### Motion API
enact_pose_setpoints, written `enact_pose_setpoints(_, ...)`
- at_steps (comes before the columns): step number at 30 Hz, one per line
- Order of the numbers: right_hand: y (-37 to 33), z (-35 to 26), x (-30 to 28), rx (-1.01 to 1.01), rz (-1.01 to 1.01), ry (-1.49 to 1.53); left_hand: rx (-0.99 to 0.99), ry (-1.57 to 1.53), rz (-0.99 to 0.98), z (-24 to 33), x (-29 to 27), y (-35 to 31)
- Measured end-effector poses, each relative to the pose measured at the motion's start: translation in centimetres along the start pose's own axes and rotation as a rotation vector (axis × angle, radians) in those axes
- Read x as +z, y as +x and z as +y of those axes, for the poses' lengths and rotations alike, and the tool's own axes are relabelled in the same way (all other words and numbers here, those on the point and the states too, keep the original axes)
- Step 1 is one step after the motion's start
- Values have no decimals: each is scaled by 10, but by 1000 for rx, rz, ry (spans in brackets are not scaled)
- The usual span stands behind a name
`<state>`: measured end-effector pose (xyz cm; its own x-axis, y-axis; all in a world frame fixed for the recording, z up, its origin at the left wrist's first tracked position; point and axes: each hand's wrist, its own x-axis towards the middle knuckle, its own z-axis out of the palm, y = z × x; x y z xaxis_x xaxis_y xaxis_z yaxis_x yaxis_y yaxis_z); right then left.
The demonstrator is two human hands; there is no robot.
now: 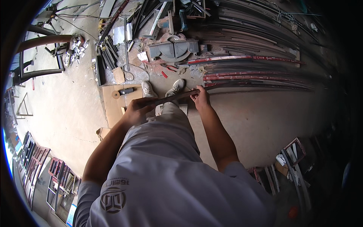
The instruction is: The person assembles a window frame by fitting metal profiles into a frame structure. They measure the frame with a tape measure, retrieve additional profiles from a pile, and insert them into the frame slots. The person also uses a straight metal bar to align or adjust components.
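A dark, narrow profile bar spans the space between my hands at waist height, in front of my legs. Its left end is gripped by my left hand, fingers closed around it. At the other end, my right hand pinches the bar between thumb and fingers, slightly farther from me. The bar slants, its right part higher in the picture. Beyond my shoes on the floor stands a mitre saw with a round grey base. Red-handled pliers lie just this side of it.
Long dark and red-wrapped profiles lie stacked at the far right. A cardboard sheet by my left foot carries a tape roll and a black tool. Offcuts are heaped at far left; frames stand at near left.
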<state>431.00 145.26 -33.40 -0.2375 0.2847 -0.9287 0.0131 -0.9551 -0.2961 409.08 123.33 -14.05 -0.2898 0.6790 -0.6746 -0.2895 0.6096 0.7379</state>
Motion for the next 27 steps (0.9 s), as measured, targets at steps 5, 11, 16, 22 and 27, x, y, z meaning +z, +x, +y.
enact_pose_setpoints(5, 33, 12, -4, -38, 86, -11, -69, 9, 21, -34, 5, 10)
enact_pose_setpoints(11, 49, 46, -14, -32, -48, -334, -192, -49, 172, -93, -15, 48)
enact_pose_setpoints(16, 36, 47, -55, -99, -96, -600, -354, -207, 416, -160, -84, 94)
enact_pose_setpoints(22, 16, 10, -118, -196, 11, -852, -220, 166, 790, -180, -117, 103)
enact_pose_setpoints(27, 38, -17, -93, -238, 65, -759, -269, -519, 396, -132, -77, 78)
